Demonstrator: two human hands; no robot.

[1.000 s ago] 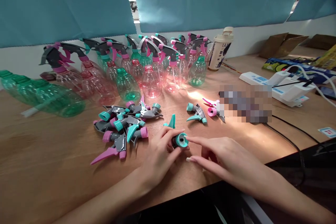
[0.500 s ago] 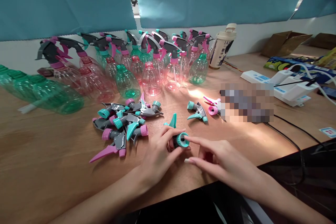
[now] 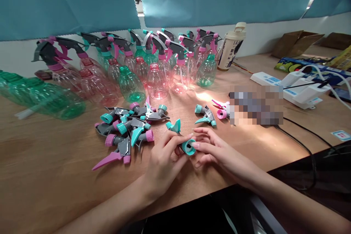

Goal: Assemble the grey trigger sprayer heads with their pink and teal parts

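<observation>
My left hand (image 3: 161, 161) is closed around a trigger spray head (image 3: 187, 150) near the table's front edge. Its teal collar faces me with the round opening showing, and its teal trigger sticks up beyond my fingers. My right hand (image 3: 219, 150) meets the collar from the right. The thumb presses at the opening's rim while the fingers curl behind. To the left lies a pile of grey spray heads (image 3: 126, 142) with teal and pink parts. Beyond my right hand lie a teal-and-grey spray head (image 3: 206, 115) and a pink one (image 3: 221, 113).
Clear pink bottles (image 3: 158, 84) and green bottles (image 3: 131, 86) stand at the back, several with spray heads on. Green bottles (image 3: 59, 98) lie at the left. A tumbler (image 3: 231, 47), a power strip (image 3: 293, 89), black cables and a cardboard box (image 3: 296, 45) are on the right.
My right hand has turned and closed in on the collar: its thumb now touches the rim where the index finger was. The spray head has tilted slightly, showing more of its trigger.
</observation>
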